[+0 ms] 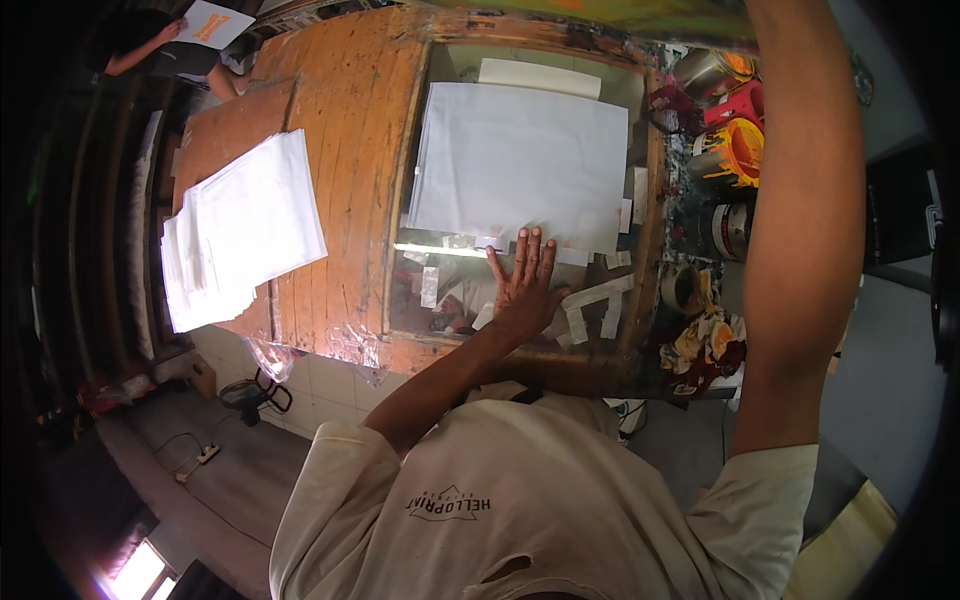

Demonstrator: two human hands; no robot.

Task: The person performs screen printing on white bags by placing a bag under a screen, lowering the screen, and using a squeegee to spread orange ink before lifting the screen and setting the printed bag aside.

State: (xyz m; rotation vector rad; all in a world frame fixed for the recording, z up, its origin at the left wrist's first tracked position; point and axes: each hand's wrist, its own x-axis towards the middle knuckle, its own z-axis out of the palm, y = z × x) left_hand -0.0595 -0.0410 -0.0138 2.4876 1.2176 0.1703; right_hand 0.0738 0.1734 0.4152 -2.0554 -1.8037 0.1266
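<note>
My left hand [525,280] lies flat with its fingers spread, its fingertips on the near edge of a flat white sheet or bag [520,160]. The sheet lies on a glass pane [465,290] set in a wooden table, with a smaller white piece [540,78] showing beyond its far edge. Strips of tape [600,290] are stuck to the glass around my left hand. My right arm [805,230] stretches up and out of the picture at the top right, so my right hand is hidden. A greenish panel edge [640,18] shows along the top, near that arm.
A fanned stack of white sheets or bags [245,220] rests on the wooden table [335,150]. Paint-smeared cans [735,155] and stained rags [710,345] crowd the right side. At the far left a person [150,50] holds a white item with an orange print [213,24].
</note>
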